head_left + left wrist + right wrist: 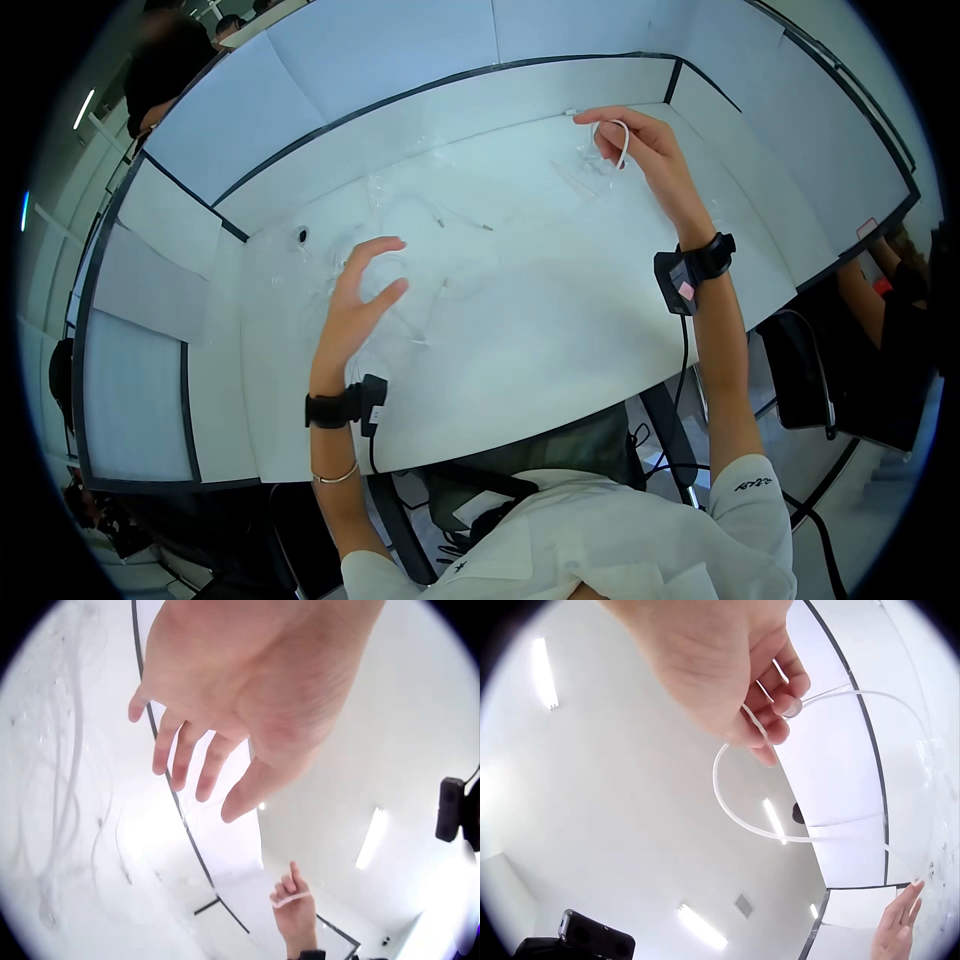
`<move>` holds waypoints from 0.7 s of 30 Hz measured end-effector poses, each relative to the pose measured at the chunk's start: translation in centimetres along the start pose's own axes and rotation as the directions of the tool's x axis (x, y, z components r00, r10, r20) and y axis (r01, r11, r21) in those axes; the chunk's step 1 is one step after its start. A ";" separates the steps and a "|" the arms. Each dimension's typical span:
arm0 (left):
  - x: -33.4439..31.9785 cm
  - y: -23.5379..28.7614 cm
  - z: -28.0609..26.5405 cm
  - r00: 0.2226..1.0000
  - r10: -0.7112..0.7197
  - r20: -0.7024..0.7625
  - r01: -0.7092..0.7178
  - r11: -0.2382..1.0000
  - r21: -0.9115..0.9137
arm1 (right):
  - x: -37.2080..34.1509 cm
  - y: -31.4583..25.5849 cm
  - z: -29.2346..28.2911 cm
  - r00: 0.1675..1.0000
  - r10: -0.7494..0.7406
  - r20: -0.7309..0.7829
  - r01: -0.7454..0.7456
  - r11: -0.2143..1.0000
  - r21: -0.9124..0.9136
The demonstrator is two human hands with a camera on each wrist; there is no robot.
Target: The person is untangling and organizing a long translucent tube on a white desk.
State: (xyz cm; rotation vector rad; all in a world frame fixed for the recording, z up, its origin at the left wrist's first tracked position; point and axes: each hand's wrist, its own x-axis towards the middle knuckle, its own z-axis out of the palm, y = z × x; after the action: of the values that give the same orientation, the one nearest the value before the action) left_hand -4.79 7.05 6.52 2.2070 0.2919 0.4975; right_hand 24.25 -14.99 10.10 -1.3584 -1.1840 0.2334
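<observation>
My right hand [655, 160] is raised near the back right of the table, pinching a thin white cable [739, 820] between thumb and fingers. The cable bends in a wide loop below the fingers in the right wrist view, and part of it is hidden inside the hand. Over the left side of the table, my left hand [348, 315] holds nothing, its fingers spread and slightly bent in the left wrist view. Beneath and beside it lie pale, see-through strands [71, 750] and crinkled clear plastic.
Low white panels with dark edging enclose the white table [540, 340]. Thin cords with small dark tips [487, 227] lie mid-table. A small round black thing [303, 235] is at the back left. More clear plastic [590, 180] lies by the right hand.
</observation>
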 end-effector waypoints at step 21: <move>3.6 -3.9 11.2 0.984 -0.067 0.165 0.105 0.967 -0.232 | -2.2 8.4 2.7 0.960 0.251 0.121 -0.271 0.942 0.197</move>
State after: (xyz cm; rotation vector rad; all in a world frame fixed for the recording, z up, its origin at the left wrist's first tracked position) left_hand 3.25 3.05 -2.04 1.9747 0.2299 0.2927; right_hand 25.29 -12.58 1.41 -1.3244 -1.0206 0.6035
